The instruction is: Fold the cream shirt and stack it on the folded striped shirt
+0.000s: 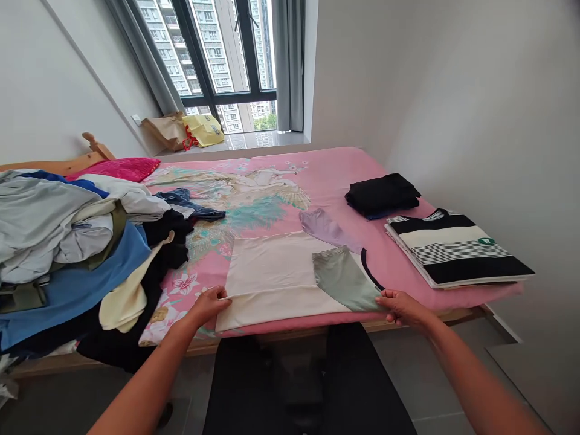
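On pink bed (333, 166), L grip (209, 305) & R grip (403, 308) closed on cream tee (272, 281) hem.

Head-worn camera looking forward and down, close over left hand (208, 305) and right hand (403, 308), facing across bed (335, 169) toward window (217, 48).

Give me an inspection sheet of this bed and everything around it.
surface: pink bedsheet with a winged-horse print, on a wooden bed frame
job's things: cream T-shirt lying flat, sage sleeve folded inward, lilac sleeve beyond
clutter: heap of clothes at left; folded black garment and folded striped top at right
hands: left hand and right hand both grip the T-shirt's near edge
cables: nothing seen
surroundings: paper bag and yellow bag below a window
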{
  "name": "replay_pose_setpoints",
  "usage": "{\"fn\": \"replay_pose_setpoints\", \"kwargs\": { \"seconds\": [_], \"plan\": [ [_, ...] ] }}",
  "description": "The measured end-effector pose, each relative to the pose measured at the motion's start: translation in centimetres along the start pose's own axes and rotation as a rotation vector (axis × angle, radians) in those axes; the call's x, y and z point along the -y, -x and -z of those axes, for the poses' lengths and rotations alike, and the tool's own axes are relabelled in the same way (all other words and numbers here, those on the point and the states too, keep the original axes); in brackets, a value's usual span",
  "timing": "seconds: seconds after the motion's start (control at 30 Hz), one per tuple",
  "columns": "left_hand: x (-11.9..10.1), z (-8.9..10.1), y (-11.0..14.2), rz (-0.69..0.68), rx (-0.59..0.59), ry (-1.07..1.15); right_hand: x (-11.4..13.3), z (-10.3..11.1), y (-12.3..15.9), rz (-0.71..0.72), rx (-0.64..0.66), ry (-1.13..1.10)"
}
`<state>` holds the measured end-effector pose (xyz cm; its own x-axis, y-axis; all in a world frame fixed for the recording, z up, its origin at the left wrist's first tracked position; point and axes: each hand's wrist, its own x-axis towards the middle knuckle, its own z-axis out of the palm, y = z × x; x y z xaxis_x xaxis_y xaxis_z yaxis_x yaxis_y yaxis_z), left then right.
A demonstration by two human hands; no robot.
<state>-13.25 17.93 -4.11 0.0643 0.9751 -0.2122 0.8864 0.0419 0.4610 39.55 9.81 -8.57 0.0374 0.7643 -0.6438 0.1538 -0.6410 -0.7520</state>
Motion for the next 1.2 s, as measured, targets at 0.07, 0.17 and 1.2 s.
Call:
{"fn": "replay_pose_setpoints", "kwargs": {
  "seconds": [0.07,0.17,1.2],
  "plan": [
    [-0.2,0.1,0.8,0.033,0.054,0.104,-0.3,0.2,-0.1,-0.002,0.021,-0.044],
    [-0.4,0.2,2.2,0.213,0.249,0.351,-0.6,0.4,-0.2,0.002,0.035,-0.080],
    [0.9,-2.3,4.9,0.284,-0.003,0.671,-1.5,-0.7,0.2,0.038,-0.032,-0.032]
  ]
}}
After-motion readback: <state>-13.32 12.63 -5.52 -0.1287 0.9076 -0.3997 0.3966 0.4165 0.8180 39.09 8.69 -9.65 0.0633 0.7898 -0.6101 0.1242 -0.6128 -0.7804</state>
